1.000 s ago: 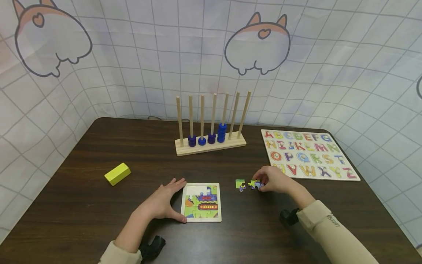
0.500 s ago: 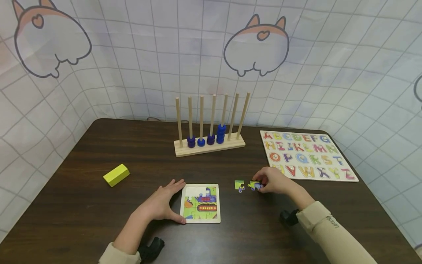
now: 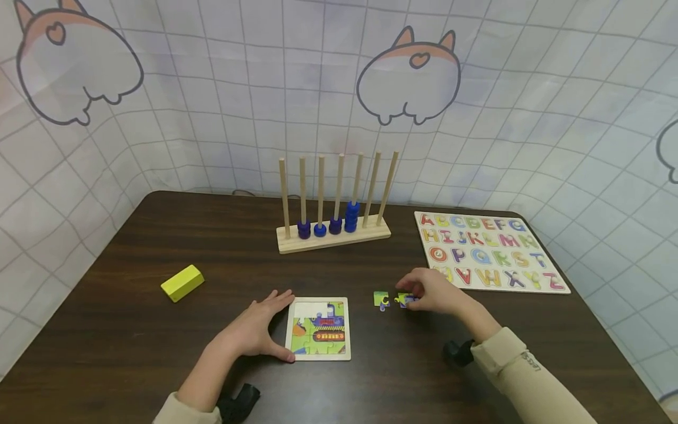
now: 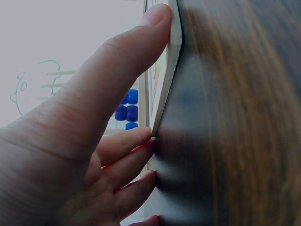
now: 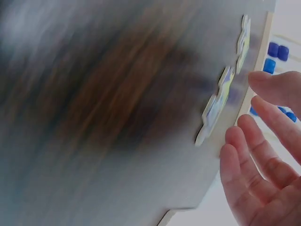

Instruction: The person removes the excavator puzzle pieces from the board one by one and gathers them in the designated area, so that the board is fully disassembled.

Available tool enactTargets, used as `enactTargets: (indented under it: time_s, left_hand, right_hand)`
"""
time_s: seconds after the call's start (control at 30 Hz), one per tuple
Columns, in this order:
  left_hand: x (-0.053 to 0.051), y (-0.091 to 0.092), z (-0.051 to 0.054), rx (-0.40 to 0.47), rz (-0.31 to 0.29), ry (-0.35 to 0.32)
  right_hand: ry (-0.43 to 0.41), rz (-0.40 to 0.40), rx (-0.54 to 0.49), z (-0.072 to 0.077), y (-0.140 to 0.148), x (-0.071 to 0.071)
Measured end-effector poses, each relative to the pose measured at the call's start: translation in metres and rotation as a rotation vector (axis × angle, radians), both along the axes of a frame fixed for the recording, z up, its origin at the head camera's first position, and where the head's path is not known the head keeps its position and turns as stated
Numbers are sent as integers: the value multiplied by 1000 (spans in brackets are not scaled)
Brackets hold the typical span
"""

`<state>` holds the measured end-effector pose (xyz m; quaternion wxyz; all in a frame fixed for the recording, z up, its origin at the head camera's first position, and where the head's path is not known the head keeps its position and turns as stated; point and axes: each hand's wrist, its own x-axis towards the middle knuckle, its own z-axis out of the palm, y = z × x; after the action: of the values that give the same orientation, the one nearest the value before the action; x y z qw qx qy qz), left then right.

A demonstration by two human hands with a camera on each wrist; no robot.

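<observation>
My left hand [image 3: 251, 331] lies at the left side of a square jigsaw board [image 3: 311, 308] with a digger picture. Its thumb touches the lower left corner and a finger the upper left, also seen in the left wrist view. A white bare patch shows at the board's upper left. My right hand [image 3: 436, 292] hovers over a puzzle piece [image 3: 405, 299], partly covering it. In the right wrist view the thumb [image 5: 275, 87] and fingers stand apart from that piece [image 5: 215, 109], which lies flat. A second puzzle piece [image 3: 380, 299] lies to its left.
Behind stands a wooden peg rack [image 3: 333, 237] with several blue and purple beads. An alphabet board [image 3: 561, 288] lies at the right, just beyond my right hand. To the left is a yellow block [image 3: 182, 283]. A patterned cloth wall closes off the back.
The right hand has shifted slightly left and now covers more of the nearer puzzle piece. My left hand stays against the board. The head view has drifted a little.
</observation>
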<state>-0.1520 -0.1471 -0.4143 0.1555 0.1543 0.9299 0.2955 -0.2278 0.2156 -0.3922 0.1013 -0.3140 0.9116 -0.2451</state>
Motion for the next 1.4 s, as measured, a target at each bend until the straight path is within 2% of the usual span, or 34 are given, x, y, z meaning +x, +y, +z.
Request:
enactTargets:
  time_s: [0.2, 0.37, 0.63, 1.07, 1.3, 1.4]
  left_hand:
    - [0, 0, 0, 4, -4, 3]
    - [1, 0, 1, 10, -1, 1]
    - [1, 1, 1, 9, -5, 12]
    - [1, 0, 0, 15, -9, 22]
    - [1, 0, -1, 23, -12, 19]
    - [0, -1, -1, 23, -15, 21]
  right_hand:
    - [10, 31, -47, 0, -14, 5]
    - [21, 78, -36, -1, -31, 6]
    - [-20, 129, -24, 0, -59, 10]
    - [-66, 134, -29, 5, -93, 12]
    - [-37, 182, -32, 3, -106, 11]
    - [-60, 173, -27, 4, -111, 12]
